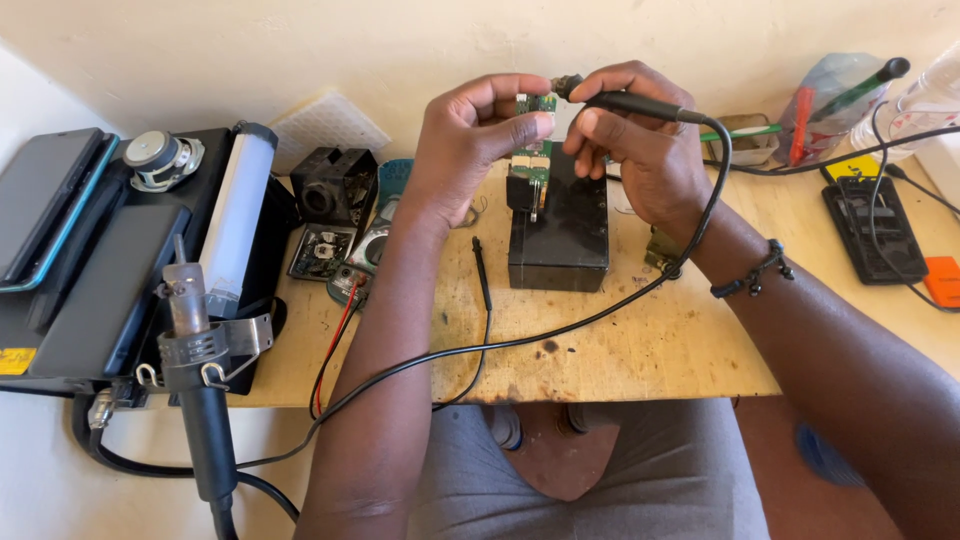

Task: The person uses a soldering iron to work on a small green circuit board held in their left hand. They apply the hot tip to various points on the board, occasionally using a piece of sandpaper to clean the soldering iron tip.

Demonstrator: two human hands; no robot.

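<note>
Head view, upper centre of frame: left hand (470, 140) pinches small green circuit board (537, 103) between thumb and fingertips, raised above black battery block (558, 225). Right hand (640, 140) grips soldering iron (625, 102) pen-style, tip touching or just beside board edge; cannot tell which. Iron's black cable (560, 325) loops down across wooden table (640, 350). Second green board (532, 168) rests on block top. Left of frame: hot-air wand (195, 370) parked in holder, phones (45, 205) stacked.

Progress: soldering appears mid-way; board in hand, not yet set down. Joints too small to judge.
</note>
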